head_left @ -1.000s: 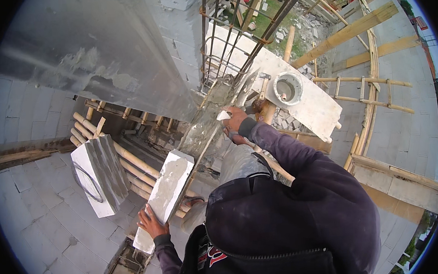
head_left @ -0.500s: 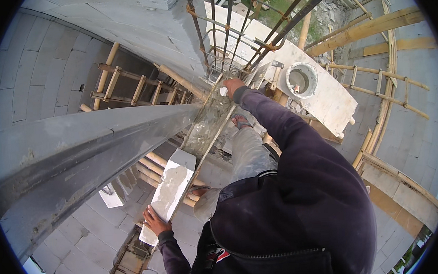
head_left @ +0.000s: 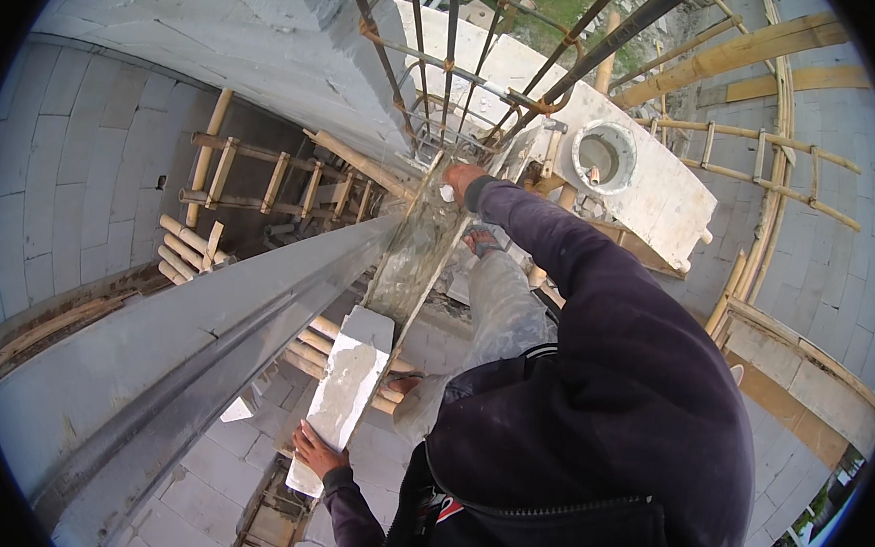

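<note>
A long pale block (head_left: 352, 377) lies along the top of a narrow wall, its upper face partly smeared with whitish paste. My left hand (head_left: 318, 451) spans the block's near end, fingers over one edge and thumb by the other. Beyond the block, wet grey mortar (head_left: 411, 250) covers the wall top between thin side boards. At the far end of this strip my right hand (head_left: 463, 183) is closed, low over the mortar by the steel bars. A small white piece (head_left: 447, 193) shows at its fingertips; its kind is unclear.
Upright reinforcing bars (head_left: 452, 47) rise beyond my right hand. A round bucket (head_left: 604, 158) of grey mix stands on a pale board (head_left: 668, 199) at right. A grey metal beam (head_left: 201, 343) runs along the left. Bamboo poles (head_left: 307, 357) and ladder-like frames (head_left: 270, 180) lie lower down.
The view has shifted slightly, bringing more bamboo poles into sight beyond the beam. My left hand stays on the block's near end, and my right hand stays at the mortar's far end.
</note>
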`<act>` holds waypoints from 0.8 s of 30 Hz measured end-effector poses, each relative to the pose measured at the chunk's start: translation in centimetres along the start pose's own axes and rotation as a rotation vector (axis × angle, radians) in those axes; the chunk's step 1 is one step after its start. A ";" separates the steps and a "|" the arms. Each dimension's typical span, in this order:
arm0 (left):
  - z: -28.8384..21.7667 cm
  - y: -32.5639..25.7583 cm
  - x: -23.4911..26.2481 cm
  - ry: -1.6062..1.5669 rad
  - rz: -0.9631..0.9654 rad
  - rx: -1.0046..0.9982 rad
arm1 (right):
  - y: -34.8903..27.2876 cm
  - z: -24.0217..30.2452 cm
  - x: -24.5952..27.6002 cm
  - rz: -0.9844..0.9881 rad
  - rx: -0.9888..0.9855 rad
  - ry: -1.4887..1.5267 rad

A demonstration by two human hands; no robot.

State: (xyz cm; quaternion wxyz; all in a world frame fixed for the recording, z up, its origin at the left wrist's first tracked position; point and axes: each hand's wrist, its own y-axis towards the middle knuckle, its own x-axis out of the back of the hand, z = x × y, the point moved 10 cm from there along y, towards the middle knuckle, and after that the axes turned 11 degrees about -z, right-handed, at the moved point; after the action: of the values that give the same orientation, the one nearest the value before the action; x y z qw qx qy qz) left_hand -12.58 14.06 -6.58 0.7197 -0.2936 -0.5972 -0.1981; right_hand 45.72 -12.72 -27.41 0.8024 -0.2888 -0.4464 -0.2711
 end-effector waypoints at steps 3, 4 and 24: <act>0.1 -0.5 0.0 -0.009 -0.005 -0.003 | 0.3 -0.5 2.7 0.023 -0.110 -0.040; 0.3 -0.7 -0.1 -0.004 -0.009 -0.006 | 0.1 -0.8 3.9 0.028 -0.156 -0.080; 0.4 -0.3 -0.2 0.023 -0.031 -0.029 | -0.6 0.1 0.2 0.069 -0.239 -0.031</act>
State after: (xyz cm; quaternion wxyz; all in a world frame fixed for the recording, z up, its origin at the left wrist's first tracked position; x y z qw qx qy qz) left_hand -13.09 14.08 -6.66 0.7191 -0.2923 -0.5903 -0.2214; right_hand 45.36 -13.14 -27.03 0.7640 -0.4015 -0.4134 -0.2901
